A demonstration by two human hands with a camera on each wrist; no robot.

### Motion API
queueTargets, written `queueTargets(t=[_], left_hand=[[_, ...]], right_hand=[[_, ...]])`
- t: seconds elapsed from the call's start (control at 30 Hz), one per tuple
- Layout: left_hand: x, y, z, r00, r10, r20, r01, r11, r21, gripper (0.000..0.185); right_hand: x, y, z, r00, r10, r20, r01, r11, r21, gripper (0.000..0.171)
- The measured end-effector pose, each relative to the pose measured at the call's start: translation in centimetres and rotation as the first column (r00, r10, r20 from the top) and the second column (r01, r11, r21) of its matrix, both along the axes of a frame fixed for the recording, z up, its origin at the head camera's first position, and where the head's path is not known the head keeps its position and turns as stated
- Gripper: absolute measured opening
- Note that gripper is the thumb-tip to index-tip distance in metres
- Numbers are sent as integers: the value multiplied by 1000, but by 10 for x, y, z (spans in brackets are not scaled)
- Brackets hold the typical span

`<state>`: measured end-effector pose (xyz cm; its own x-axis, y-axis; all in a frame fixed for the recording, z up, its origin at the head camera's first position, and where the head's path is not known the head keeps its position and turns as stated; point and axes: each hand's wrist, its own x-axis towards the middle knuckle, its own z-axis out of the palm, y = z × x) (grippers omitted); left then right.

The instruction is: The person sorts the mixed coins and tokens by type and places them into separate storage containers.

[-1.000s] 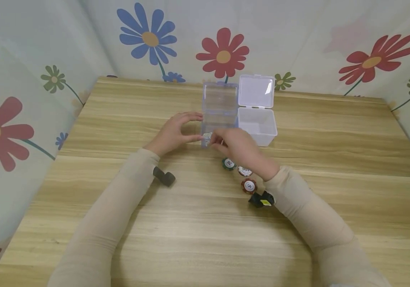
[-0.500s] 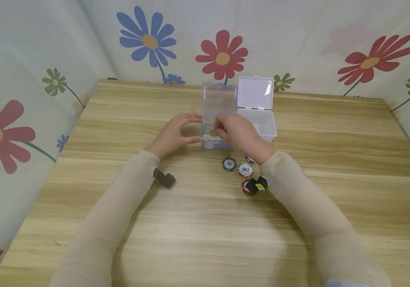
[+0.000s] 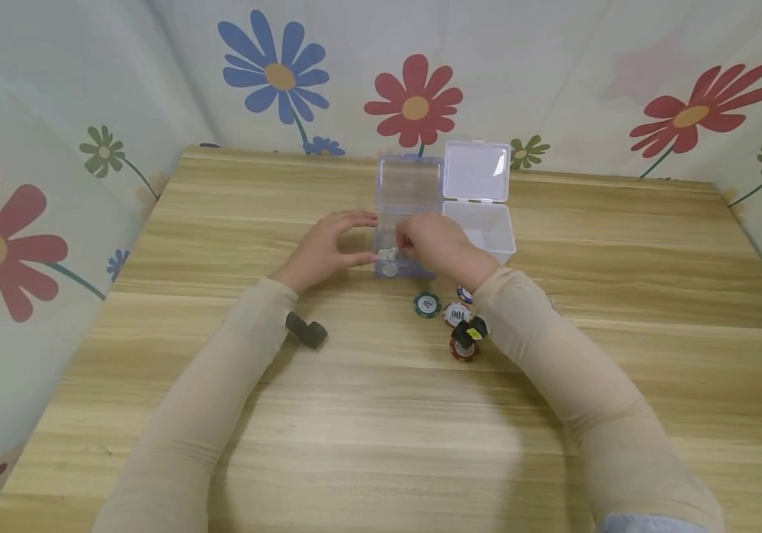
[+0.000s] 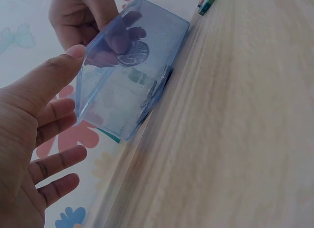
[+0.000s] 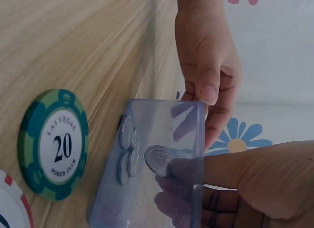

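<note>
A clear bluish plastic box [image 3: 394, 229] stands with its lid up, several silver coins [image 3: 389, 255] lying at its near end. My right hand [image 3: 437, 240] reaches into it and pinches a coin [image 5: 159, 160] between thumb and fingers, seen through the wall in both wrist views. My left hand [image 3: 321, 248] is at the box's left side, fingers spread and thumb at the rim [image 4: 82, 55]. To the right stands a white box [image 3: 487, 229] with its lid raised, partly hidden by my right hand.
Poker chips lie in front of the boxes: a green 20 chip [image 3: 427, 304], a white 100 chip [image 3: 455, 314], a red chip [image 3: 463, 350] and a blue one [image 3: 464, 295] partly hidden by my right wrist. A flower-patterned curtain [image 3: 347, 44] hangs behind the wooden table [image 3: 381, 414].
My right hand has moved away from the near left corner of the bluish box, farther back over its interior. The coins and chips it covered show more fully. My left hand stays in place.
</note>
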<state>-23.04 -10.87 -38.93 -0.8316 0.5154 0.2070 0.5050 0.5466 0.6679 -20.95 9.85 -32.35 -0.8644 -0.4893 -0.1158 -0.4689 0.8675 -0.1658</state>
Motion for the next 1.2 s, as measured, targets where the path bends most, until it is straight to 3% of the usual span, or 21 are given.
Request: queueTargets(t=[0.57,1.2], left_hand=[[1,0,2,1000,-2,2,2,1000,-3,60],[1,1,2,1000,-4,-3,4,1000,-5,60]], right_hand=[[-14,-4,0,990,45,135,-61,991,117,10],[-17,-8,0,987,36,160,-67,980,188,13]])
